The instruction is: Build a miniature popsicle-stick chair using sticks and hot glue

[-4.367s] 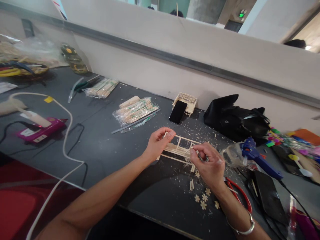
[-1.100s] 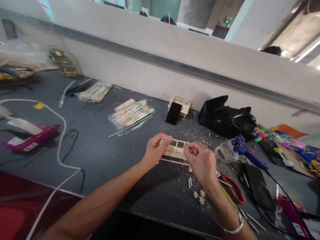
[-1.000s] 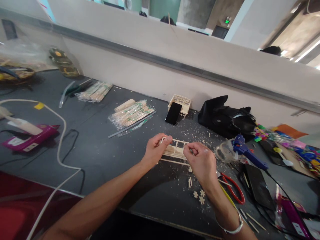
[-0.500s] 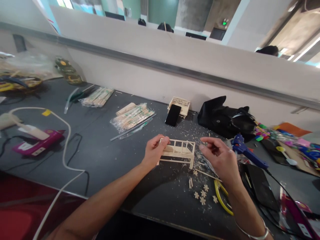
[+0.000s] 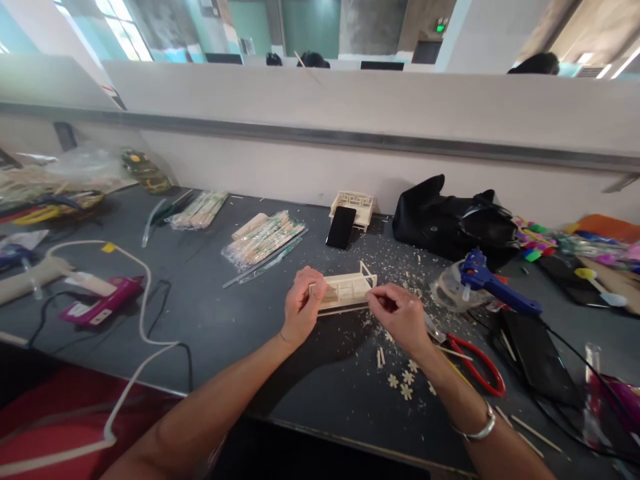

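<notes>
On the dark worktable (image 5: 210,320), near its middle, sat a small wooden frame (image 5: 345,291) made of thin sticks, w/ both of the person's hands on it. Left hand (image 5: 301,312) gripped the frame's left end, fingers curled together & clamped on the end post. Right hand (image 5: 397,319) met the frame's right end, thumb & forefinger pinched together at the lower right corner; whether they held a separate small piece couldn't be told. A silver bangle (image 5: 477,430) circled the right wrist.

Wood shavings lay scattered around the frame. Just in front of the right hand lay 2 short stick offcuts (image 5: 381,357) & a few small wooden flowers (image 5: 403,385). Red-handled pliers (image 5: 477,370) rested beside the right forearm. A blue glue gun (image 5: 495,291) lay to the right, its nozzle by a clear plastic lump (image 5: 447,291). Behind the frame a black phone (image 5: 341,227) leaned against a 2nd, finished wooden model (image 5: 359,201), w/ a black bag (image 5: 453,223) next to it by the wall. A packet of sticks (image 5: 263,239) lay left of the phone, another packet (image 5: 200,209) farther left. A pink glue gun (image 5: 100,305) & a white cable (image 5: 145,320) lay at the far left, well apart from the hands.
</notes>
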Motion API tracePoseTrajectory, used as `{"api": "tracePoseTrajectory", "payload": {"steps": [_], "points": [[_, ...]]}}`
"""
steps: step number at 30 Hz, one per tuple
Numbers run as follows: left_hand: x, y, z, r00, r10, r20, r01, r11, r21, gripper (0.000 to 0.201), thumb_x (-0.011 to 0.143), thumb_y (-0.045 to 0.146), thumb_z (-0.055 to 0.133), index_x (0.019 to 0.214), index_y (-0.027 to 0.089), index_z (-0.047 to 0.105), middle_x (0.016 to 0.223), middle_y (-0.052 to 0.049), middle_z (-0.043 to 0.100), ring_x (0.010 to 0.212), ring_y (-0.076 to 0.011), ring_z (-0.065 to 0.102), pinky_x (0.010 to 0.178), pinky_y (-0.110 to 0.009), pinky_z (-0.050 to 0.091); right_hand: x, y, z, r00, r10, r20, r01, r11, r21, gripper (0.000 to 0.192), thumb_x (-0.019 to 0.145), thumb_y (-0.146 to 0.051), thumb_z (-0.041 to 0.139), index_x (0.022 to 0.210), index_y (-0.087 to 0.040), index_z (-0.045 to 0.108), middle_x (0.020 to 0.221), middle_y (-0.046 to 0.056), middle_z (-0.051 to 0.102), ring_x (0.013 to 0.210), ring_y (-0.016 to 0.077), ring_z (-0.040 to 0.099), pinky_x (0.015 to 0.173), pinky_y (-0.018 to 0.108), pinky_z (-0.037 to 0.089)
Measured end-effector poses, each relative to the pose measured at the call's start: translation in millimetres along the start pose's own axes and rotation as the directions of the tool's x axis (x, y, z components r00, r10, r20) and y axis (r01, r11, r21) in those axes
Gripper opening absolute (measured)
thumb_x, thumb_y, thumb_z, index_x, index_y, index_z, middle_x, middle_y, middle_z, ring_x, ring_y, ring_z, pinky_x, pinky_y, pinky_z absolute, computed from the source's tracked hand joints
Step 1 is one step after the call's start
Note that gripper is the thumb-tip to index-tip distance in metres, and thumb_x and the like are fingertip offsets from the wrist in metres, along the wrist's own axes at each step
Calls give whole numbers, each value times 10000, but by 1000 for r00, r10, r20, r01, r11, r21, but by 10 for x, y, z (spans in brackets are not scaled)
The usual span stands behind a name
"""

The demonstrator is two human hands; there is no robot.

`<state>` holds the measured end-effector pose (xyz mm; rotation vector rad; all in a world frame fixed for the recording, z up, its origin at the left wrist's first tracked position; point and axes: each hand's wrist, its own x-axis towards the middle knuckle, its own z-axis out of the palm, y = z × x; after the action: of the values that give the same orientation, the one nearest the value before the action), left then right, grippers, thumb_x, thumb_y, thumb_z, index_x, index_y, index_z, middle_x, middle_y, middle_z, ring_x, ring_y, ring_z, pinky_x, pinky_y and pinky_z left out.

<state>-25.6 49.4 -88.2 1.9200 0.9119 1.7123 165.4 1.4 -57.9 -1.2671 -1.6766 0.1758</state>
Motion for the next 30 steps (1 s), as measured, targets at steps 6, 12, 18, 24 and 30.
{"api": "tracePoseTrajectory", "payload": {"steps": [6, 12, 18, 24, 30], "points": [[-133, 103, -47, 986, 87, 142, -103, 988, 112, 229, 942, 258, 533, 720, 209, 556, 709, 2, 619, 791, -171, 619, 1034, -443, 427, -83, 28, 51, 991, -118, -70, 114, 992, -54, 243, 844, -206, 520, 605, -214, 567, 520, -28, 526, 467, 99, 465, 498, 227, 379], [-219, 157, -127, 962, 92, 258, -153, 962, 227, 143, 909, 270, 563, 790, 220, 624, 762, -27, 697, 891, -215, 666, 1039, -471, 434, -117, -9, -32, 991, -121, -50, 117, 990, -76, 317, 875, -249, 479, 563, -231, 529, 498, -21, 507, 464, 113, 470, 505, 243, 381], [-168, 185, -163, 938, 49, 342, -138, 961, 240, 131, 842, 305, 603, 926, 218, 654, 926, -68, 719, 1000, -253, 658, 1064, -500, 400, -295, 36, -169, 997, -57, 48, 62, 992, -110, 213, 857, -241, 520, 710, -223, 672, 603, 1, 646, 521, 126, 560, 552, 237, 450], [-222, 163, -153, 930, 81, 359, -192, 940, 284, 194, 823, 267, 596, 1003, 210, 641, 974, -74, 717, 1083, -274, 626, 1075, -517, 373, -408, 93, -25, 998, -1, 62, 9, 992, -130, 198, 859, -247, 532, 796, -207, 716, 659, 25, 682, 559, 137, 598, 583, 238, 469], [-263, 71, -179, 929, 147, 338, -253, 922, 294, 307, 843, 235, 583, 1147, 196, 567, 1060, -100, 676, 1175, -286, 572, 1029, -498, 428, -350, 72, -58, 998, 60, 25, -55, 988, -144, 222, 857, -288, 529, 717, -220, 688, 659, 25, 696, 577, 144, 613, 605, 250, 469]]}}
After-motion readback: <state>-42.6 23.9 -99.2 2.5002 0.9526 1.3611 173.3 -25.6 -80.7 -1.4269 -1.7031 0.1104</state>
